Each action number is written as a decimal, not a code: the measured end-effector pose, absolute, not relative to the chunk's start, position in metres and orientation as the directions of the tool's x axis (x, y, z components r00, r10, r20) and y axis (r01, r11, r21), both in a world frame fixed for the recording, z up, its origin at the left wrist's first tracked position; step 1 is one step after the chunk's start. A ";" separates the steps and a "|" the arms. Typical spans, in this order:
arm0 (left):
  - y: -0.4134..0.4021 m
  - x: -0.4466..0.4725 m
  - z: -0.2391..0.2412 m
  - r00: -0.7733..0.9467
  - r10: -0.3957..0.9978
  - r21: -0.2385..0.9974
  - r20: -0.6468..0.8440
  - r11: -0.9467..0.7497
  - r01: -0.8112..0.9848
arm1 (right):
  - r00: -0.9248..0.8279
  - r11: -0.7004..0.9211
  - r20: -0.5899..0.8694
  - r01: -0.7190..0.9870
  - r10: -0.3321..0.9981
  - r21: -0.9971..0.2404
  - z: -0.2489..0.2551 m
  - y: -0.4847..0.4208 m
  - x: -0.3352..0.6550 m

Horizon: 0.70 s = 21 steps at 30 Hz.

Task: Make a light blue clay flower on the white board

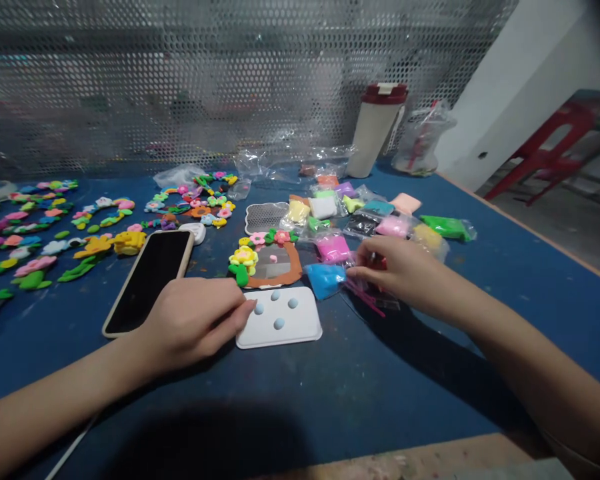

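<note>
My left hand (195, 317) is closed, with thumb and forefinger together at the left edge of a white plate (305, 330). Whether they grip the plate or something small is hidden. Several light-blue clay balls (279, 323) rest on the plate. Behind it lies a mirror-like frame (294, 263) edged with brown clay and clay flowers. My right hand (393, 267) has its fingers curled down among the clay packets, thumb by the corner of a blue clay packet (325, 280). What those fingers pinch is hidden. Pink plastic sticks (369, 300) lie just beneath.
A phone (150, 280) lies beside my left hand. Clay flower wreaths (105, 213) spread across the left. More bagged clay (445, 227) lies at right. A tumbler (375, 130) and a clear cup (417, 147) stand behind, before a perforated metal panel (180, 87).
</note>
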State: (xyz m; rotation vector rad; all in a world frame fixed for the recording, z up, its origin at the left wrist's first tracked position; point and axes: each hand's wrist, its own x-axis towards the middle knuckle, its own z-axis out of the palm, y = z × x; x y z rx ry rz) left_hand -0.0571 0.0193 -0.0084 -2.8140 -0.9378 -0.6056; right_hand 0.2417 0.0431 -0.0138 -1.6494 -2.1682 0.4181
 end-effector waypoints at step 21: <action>0.035 0.013 0.029 0.544 0.832 0.932 0.105 -0.274 0.239 | -0.317 0.385 0.301 0.246 0.899 -0.890 0.010 0.010 0.200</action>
